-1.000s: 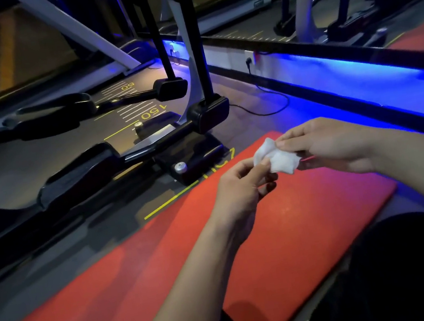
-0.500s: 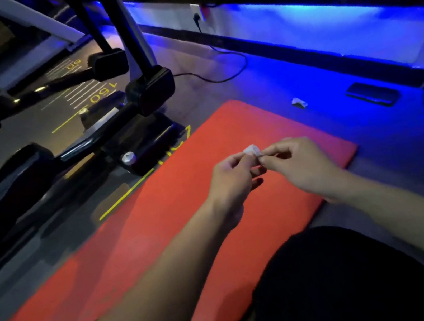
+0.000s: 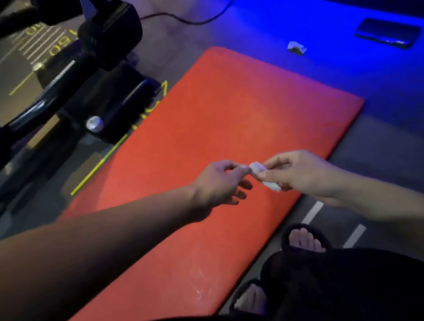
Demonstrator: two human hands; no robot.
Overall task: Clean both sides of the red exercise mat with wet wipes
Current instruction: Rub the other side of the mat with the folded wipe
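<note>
1. Red exercise mat (image 3: 203,147): lies flat on the dark floor (image 3: 395,131), running from the lower left of the view up toward the blue-lit area; a small wet sheen shows on its near part.
2. Wet wipe (image 3: 258,169): small, white, bunched; held in the air above the near edge of the mat, between the two hands.
3. Left hand (image 3: 217,184): reaches in from the left over the mat; thumb and forefinger pinch the left end of the wipe, other fingers loosely curled below.
4. Right hand (image 3: 294,172): reaches in from the right; fingers and thumb grip the wipe's right end, a strip of it hanging down under the fingers.
5. Feet in dark slippers (image 3: 305,238): on the floor just beside the mat's near long edge, next to white floor stripes.
6. Crumpled white wipe (image 3: 296,47): on the floor beyond the mat's far corner, apart from it.
7. Dark flat packet (image 3: 387,32): on the floor further right, under the blue light; what it is cannot be told.
8. Black exercise machine (image 3: 97,75): stands at the mat's left side, its base near the mat's edge, over yellow floor markings.
9. Black cable (image 3: 196,15): trails across the floor behind the machine.
</note>
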